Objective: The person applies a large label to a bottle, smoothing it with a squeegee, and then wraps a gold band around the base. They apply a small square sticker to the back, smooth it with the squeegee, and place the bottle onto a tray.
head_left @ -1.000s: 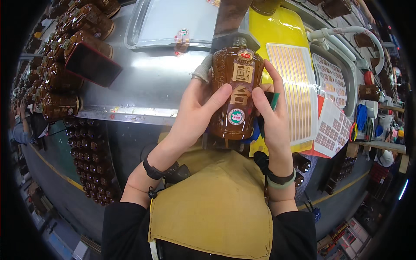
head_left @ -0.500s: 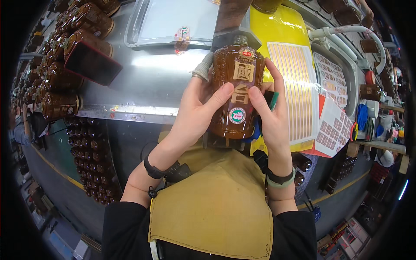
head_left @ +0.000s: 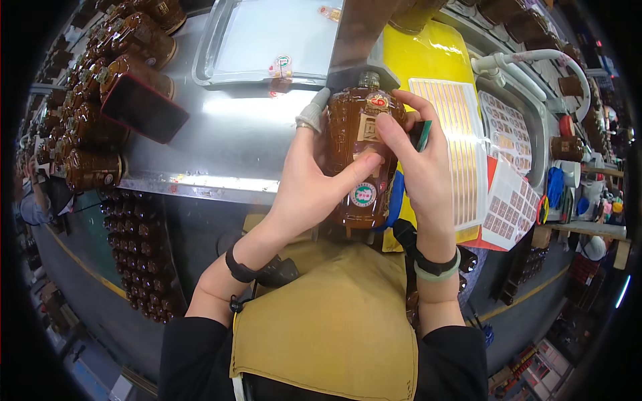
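Over the near edge of the stainless-steel bench, a glossy brown flask-shaped bottle with gold lettering and a round green-and-white sticker is held, its neck pointed away from that edge. It is gripped from both sides: by the left hand, whose thumb is laid across the lower front, and by the right hand, whose thumb is placed over the upper front. The lettering is partly covered by both thumbs; the fingers behind the bottle are concealed, and whether its base is supported cannot be told. A grey fabric finger cover is worn on the left hand. Beside the right fingers, a green flat piece is only partly exposed; a blue item is largely hidden. Farther from the near edge, a translucent plastic tray is cut off by the view's upper border. Toward the bench's left end, brown bottles are partly masked by a black, red-edged slab and are blurred toward the rim.
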Demonstrator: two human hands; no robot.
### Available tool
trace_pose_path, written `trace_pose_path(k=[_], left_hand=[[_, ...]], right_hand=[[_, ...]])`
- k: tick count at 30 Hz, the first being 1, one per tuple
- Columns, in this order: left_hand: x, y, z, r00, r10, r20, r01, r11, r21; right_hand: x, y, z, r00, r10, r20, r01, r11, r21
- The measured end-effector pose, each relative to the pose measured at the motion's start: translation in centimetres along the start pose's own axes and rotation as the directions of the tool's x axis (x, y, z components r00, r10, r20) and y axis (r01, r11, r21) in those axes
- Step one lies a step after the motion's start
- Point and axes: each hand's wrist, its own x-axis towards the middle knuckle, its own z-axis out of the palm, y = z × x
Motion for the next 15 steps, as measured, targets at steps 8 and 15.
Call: trace_pose_path(k=[8,15], left_hand=[[0.02,-0.02,-0.04,1.0,-0.022,0.013,0.022,1.0,-0.016],[0.16,0.19,0.0,1.0,-0.011,0.014,0.012,1.0,-0.029]], right_hand=[[0.2,0.18,0.09,1.0,-0.001,-0.006,0.001,1.0,0.008],[0.24,0.39,-0.54,0.999,0.036,0.018,-0.038,0.991,0.126]])
